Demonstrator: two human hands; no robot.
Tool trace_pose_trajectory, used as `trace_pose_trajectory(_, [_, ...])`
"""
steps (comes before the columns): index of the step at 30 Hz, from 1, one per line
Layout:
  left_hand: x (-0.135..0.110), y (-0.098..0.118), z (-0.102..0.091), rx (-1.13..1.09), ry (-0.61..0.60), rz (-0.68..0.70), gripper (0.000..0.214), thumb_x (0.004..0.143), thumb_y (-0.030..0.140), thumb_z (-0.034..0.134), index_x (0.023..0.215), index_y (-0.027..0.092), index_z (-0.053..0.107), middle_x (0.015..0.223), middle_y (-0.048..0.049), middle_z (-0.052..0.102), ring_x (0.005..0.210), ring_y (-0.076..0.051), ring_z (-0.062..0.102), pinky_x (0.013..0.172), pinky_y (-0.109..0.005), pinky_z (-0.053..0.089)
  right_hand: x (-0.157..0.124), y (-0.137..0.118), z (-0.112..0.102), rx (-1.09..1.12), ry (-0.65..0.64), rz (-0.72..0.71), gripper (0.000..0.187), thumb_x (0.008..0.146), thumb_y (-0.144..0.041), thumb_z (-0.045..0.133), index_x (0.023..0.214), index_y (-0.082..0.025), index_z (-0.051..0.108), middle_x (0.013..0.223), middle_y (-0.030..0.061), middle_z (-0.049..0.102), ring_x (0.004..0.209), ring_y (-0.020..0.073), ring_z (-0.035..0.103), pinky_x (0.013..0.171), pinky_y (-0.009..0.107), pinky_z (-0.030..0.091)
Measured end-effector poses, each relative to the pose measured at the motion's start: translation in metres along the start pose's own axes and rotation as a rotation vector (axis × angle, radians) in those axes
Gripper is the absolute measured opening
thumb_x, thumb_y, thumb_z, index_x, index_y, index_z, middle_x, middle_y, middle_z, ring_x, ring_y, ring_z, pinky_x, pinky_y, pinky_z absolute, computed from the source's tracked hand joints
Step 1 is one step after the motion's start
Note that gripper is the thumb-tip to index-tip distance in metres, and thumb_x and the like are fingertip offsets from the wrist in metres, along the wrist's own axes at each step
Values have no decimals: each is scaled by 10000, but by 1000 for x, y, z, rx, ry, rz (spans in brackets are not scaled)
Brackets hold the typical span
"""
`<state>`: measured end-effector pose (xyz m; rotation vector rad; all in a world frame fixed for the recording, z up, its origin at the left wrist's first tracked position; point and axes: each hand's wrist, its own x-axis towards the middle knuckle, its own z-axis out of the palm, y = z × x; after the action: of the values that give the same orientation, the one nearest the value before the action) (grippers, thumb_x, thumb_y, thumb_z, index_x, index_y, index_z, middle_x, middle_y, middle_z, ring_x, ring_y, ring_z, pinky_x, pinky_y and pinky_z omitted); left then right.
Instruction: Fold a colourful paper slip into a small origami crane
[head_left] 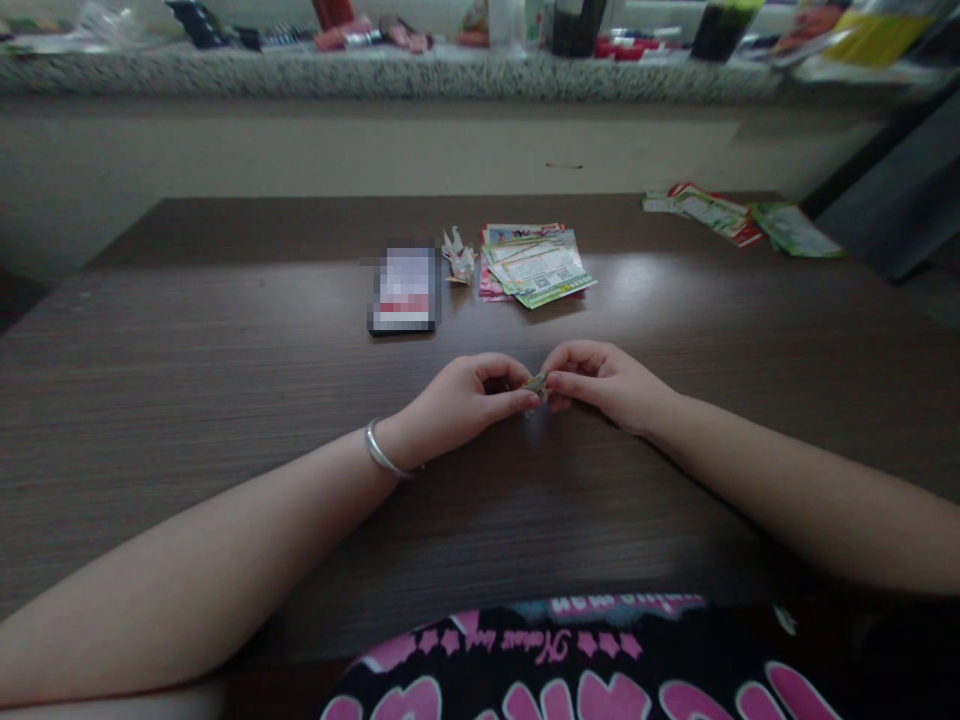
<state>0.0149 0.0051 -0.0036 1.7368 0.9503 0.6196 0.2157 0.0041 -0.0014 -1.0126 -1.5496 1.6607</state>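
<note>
My left hand [469, 400] and my right hand [600, 382] meet over the middle of the dark wooden table [187, 380]. Both pinch a small folded piece of printed paper [535, 382] between thumb and fingers, just above the tabletop. A silver bangle [382, 455] circles my left wrist. Most of the folded paper is hidden by my fingers.
Beyond my hands lie a dark phone [405, 290], a small folded paper crane [459, 256] and a stack of printed leaflets [536, 265]. More leaflets [712, 212] lie at the far right edge. A cluttered stone ledge [420, 72] runs behind the table.
</note>
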Motion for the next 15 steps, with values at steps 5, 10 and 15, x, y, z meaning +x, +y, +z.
trace_pose_trajectory(5, [0, -4, -1, -91, -40, -18, 211, 764, 341, 688, 790, 132, 673, 749, -2, 650, 696, -101, 551, 670, -226, 428, 0, 2, -1, -8, -14, 1, 276, 690, -399, 756, 759, -164, 629, 642, -24, 631, 563, 77, 531, 566, 224, 452])
trace_pose_trajectory(10, [1, -1, -1, -176, -99, -12, 165, 741, 294, 710, 757, 134, 672, 720, 4, 659, 674, -94, 558, 674, -219, 438, 0, 1, -3, -26, -47, 0, 232, 684, -367, 752, 722, -161, 654, 622, -26, 626, 564, 78, 521, 578, 230, 445])
trace_pose_trajectory(15, [1, 3, -1, -118, -92, 36, 141, 744, 266, 706, 719, 132, 671, 721, -1, 655, 700, -104, 569, 704, -228, 442, 0, -1, -3, -18, -74, 17, 202, 685, -342, 740, 687, -155, 664, 591, -35, 610, 550, 69, 503, 574, 221, 426])
